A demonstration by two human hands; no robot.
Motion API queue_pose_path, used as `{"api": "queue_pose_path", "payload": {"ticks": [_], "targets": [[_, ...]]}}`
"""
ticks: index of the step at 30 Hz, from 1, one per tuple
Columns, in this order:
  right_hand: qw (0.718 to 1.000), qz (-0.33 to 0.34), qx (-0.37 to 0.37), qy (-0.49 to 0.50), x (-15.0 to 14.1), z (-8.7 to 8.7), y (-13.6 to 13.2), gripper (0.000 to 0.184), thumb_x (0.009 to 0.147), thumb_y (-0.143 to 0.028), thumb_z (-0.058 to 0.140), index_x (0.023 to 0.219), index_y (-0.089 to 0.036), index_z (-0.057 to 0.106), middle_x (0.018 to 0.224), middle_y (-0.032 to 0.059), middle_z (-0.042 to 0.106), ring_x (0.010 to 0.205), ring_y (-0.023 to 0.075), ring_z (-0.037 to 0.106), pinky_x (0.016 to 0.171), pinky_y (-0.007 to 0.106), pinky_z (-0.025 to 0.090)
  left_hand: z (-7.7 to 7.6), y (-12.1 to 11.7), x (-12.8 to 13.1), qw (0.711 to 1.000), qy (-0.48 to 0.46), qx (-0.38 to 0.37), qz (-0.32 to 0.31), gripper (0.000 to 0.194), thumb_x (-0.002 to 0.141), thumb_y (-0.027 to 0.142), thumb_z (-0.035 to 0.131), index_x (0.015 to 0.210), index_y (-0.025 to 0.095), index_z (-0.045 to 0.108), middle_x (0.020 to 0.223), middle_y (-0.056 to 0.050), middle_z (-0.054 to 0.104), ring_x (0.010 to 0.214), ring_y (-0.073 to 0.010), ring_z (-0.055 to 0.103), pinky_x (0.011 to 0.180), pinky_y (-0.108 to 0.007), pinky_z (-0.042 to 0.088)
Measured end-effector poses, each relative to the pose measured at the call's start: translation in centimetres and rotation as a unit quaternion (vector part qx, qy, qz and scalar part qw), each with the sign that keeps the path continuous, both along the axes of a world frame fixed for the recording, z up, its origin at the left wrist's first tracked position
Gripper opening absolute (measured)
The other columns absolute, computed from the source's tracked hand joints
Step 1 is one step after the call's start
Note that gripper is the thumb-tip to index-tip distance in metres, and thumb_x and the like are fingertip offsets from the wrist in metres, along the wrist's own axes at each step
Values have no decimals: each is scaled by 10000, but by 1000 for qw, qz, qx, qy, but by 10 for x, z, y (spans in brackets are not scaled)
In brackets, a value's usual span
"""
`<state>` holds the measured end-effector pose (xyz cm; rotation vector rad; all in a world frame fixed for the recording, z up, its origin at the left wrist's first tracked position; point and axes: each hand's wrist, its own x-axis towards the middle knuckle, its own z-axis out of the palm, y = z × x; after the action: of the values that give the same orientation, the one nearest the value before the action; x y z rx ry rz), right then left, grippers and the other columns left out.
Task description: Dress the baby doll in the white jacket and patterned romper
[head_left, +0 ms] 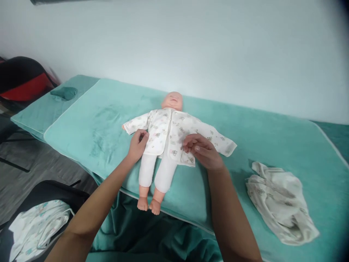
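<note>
A baby doll (173, 100) lies on its back on a green padded bed, its head toward the wall. It wears a white patterned baby jacket (159, 125), whose front panels meet loosely down the middle. White leggings (147, 171) cover its legs, and the feet are bare. Beside the lower side edge of the jacket, my left hand (138, 145) is curled, thumb and fingertips closed at the cloth. My right hand (203, 150) hovers over the other front panel, fingers loosely bent and apart, with nothing visible in them. One sleeve (222, 142) stretches out past that hand; no doll hand shows at its cuff.
A crumpled white patterned cloth (280, 203) lies on the bed (89, 123) at the right. At lower left, more folded cloth (40, 229) rests on a black chair (62, 189). Another black-and-red chair (27, 82) stands by the bed's far left end, against the wall (191, 47).
</note>
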<state>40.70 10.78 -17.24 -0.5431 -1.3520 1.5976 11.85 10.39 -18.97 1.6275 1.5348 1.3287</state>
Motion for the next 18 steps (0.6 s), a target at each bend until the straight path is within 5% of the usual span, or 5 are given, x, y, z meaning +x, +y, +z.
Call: {"api": "queue_pose_path", "payload": {"ticks": [3, 8, 12, 18], "targets": [[1000, 4, -8, -21, 0, -3, 0, 293, 861, -397, 761, 1125, -272, 746, 1026, 54, 706, 835, 189, 648, 737, 343, 507, -3, 5, -25, 989, 146, 34, 19, 125, 981, 311, 544, 960, 213, 618, 950, -52, 648, 898, -204, 596, 834, -352, 488], [999, -25, -19, -19, 3, -9, 0, 327, 823, -436, 776, 1102, -267, 749, 983, 54, 710, 802, 191, 646, 717, 347, 528, -3, 26, -69, 901, 409, 39, 137, 396, 911, 272, 640, 1301, 208, 643, 1238, -178, 590, 1127, -358, 525, 909, -480, 442], [998, -60, -15, -16, 5, -12, 1, 319, 810, -451, 763, 1069, -266, 746, 956, 54, 695, 786, 190, 635, 709, 353, 541, -7, 46, -88, 885, 448, 40, 119, 397, 951, 209, 539, 1325, 272, 655, 1162, -158, 612, 1075, -345, 515, 858, -466, 406], [994, -108, -21, -27, 3, -18, 2, 339, 774, -466, 771, 1040, -257, 742, 921, 50, 678, 758, 188, 633, 687, 358, 554, -10, 70, -101, 905, 404, 56, 119, 326, 960, 177, 502, 1209, 247, 701, 1084, -145, 675, 1090, -349, 522, 869, -469, 374]]}}
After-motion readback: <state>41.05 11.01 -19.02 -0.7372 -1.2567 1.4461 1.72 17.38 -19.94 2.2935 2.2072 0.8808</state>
